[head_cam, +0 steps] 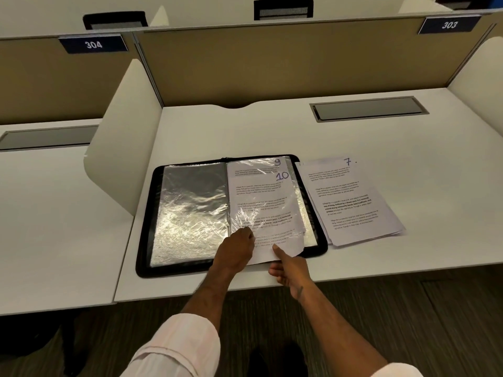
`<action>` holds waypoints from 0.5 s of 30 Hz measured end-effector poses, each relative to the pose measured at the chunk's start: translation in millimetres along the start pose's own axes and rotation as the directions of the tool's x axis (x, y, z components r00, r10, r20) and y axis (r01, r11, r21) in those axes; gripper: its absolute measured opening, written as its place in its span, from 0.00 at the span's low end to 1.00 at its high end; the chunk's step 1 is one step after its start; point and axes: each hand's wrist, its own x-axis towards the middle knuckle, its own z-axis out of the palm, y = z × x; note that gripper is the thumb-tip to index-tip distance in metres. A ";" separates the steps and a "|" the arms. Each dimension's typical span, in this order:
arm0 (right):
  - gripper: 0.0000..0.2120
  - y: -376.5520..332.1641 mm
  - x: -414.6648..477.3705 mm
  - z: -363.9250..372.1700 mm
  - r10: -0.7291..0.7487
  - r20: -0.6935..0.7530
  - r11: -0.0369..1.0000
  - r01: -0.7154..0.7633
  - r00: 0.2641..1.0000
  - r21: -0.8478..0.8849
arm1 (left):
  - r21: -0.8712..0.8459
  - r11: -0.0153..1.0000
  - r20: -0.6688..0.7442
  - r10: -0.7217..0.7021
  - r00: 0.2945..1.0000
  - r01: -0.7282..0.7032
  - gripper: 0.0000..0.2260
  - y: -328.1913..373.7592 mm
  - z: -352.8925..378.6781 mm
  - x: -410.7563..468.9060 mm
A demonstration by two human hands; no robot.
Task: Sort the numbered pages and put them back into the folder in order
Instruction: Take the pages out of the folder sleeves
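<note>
Cuff, bottom centre. Left hand: grip pinching pocket of open folder, apparently to admit paper. Right hand: grip clamped on page 10, partly inserted, frame centre. Stack, 7 uppermost, right on worktop.

A white laminate desk carries an open black zip-edged folder of clear sleeves, lying under the fingers of the left hand. A loose stack of white printed pages lies to the right of and beyond the fingers of the right hand.
</note>
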 end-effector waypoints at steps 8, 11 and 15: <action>0.14 -16.1 -14.5 7.3 -0.271 -0.029 0.885 0.237 0.962 -0.400 | 0.106 0.994 -0.061 0.016 0.998 -0.009 0.14 14.0 -11.9 -2.4; 0.16 -19.6 -30.4 10.7 -0.368 0.021 0.722 0.300 0.930 -0.623 | 0.128 0.991 -0.100 0.048 0.994 -0.035 0.15 26.6 -21.7 -0.8; 0.20 -23.8 -64.7 17.2 -0.505 0.089 0.467 0.359 0.858 -0.808 | 0.124 0.990 -0.161 0.084 0.983 -0.065 0.15 45.0 -37.5 1.9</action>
